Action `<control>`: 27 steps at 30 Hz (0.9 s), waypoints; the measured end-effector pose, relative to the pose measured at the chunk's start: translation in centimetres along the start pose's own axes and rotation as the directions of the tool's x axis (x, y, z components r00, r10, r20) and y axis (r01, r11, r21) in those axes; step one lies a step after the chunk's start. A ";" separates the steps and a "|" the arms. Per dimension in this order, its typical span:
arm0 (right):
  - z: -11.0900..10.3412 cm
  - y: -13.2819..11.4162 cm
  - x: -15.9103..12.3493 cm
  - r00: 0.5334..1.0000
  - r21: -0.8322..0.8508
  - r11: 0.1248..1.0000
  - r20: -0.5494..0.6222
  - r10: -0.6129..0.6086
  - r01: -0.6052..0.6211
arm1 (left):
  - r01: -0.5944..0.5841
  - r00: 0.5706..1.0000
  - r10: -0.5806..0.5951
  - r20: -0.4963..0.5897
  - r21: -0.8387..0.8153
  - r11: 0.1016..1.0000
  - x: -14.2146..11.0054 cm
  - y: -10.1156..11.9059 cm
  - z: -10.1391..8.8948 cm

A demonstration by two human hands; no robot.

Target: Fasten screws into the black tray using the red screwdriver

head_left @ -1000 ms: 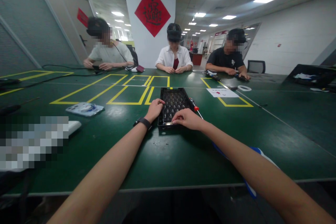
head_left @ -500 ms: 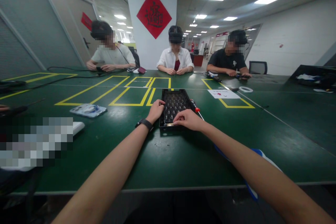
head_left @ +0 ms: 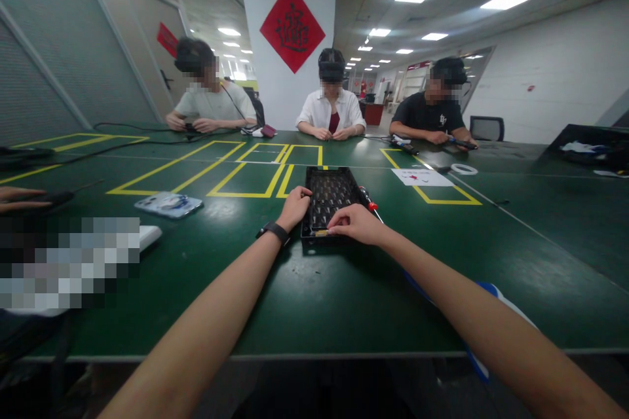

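A black keyboard frame (head_left: 328,191) lies on the green table (head_left: 314,301) straight ahead of me. My left hand (head_left: 293,207), with a black watch on the wrist, grips the frame's left edge with curled fingers. My right hand (head_left: 358,224) rests on the frame's near edge, fingers pressed together on a small pale piece I cannot make out. A red-handled screwdriver (head_left: 367,200) lies against the frame's right side.
Three people sit at the far side of the table. A flat blue-white packet (head_left: 168,204) lies to the left, a white paper (head_left: 421,177) and a tape ring (head_left: 464,169) to the right. Yellow tape lines mark boxes. Another person's hand (head_left: 19,196) shows at far left.
Both hands have stayed on the keyboard frame. The view has shifted slightly, and another person's hand has come into sight at the far left.
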State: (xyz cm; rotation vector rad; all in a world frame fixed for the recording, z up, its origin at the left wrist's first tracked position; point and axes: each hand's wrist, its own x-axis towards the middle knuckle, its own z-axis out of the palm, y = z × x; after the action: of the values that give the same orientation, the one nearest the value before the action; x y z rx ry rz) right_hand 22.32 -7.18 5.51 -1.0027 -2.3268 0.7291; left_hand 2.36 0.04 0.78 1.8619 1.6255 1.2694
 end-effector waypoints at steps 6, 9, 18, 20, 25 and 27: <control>-0.1 0.4 0.2 0.999 0.037 0.999 0.036 -0.020 0.019 | -0.004 1.000 0.004 0.004 -0.007 1.000 0.0 0.0 0.0; 0.0 0.4 0.1 0.999 0.016 1.000 0.034 -0.018 0.017 | 0.002 1.000 -0.002 0.005 -0.005 1.000 0.0 0.1 0.0; 0.1 0.2 0.0 1.000 -0.003 1.000 0.013 -0.023 0.023 | -0.014 1.000 0.014 -0.005 -0.019 1.000 0.0 -0.1 0.1; 0.0 0.2 0.0 0.999 0.007 0.999 0.005 -0.033 0.033 | -0.020 1.000 0.020 -0.005 -0.010 1.000 0.0 -0.1 0.1; -0.1 0.1 0.0 0.999 0.035 0.999 0.020 -0.026 0.025 | -0.035 0.999 0.035 0.006 0.002 0.999 0.1 -0.2 0.0; -0.1 0.1 0.0 0.999 0.037 0.999 0.031 -0.027 0.025 | -0.035 0.999 0.035 0.015 0.007 0.999 0.1 -0.2 0.0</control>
State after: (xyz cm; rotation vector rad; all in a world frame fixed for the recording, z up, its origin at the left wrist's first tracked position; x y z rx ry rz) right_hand 22.43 -7.10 5.57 -0.9499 -2.3407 0.7793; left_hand 2.25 0.23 0.67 1.9069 1.5991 1.2629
